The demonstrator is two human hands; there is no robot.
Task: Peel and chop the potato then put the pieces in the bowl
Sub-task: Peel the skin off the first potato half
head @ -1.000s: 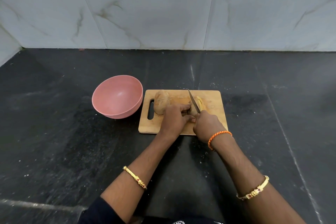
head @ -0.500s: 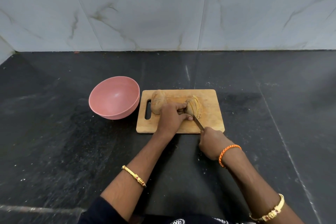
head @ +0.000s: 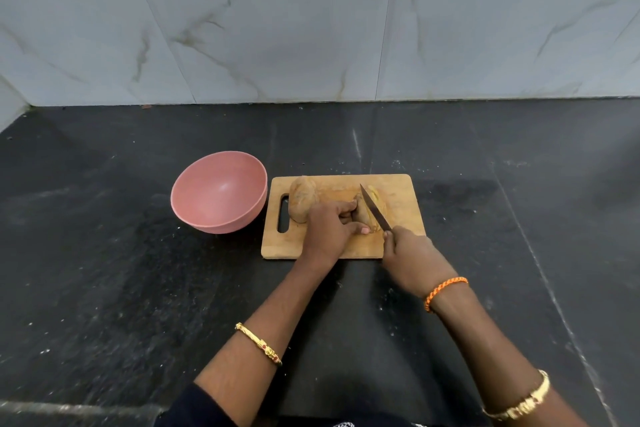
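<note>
1. My left hand (head: 329, 230) pins the potato piece (head: 363, 213) being cut at mid cutting board (head: 398, 239); fingers curl over its top, thumb against the near side.
2. My right hand (head: 412, 258) is wrapped tight round the handle of the knife (head: 374, 208). The blade runs far-left over the piece, w/ yellow slices (head: 379, 201) leaning just right of it.
3. A second, uncut potato chunk (head: 304, 198) w/ skin on lies at the board's far-left, by the handle slot.
4. Pink bowl (head: 221, 191) sits on the black table (head: 104, 288) just left of the board; nothing in it yet.
5. Handling, my guess: the piece is firm and dense, and cut faces are prob. wet and slick, so slices may slide or stick to the blade.
6. Best hold: the skin side and rounded top, fingertips tucked back from the edge. It gets small, so less room per cut.
7. The slices look thin and light; scoop several together for the bowl.
</note>
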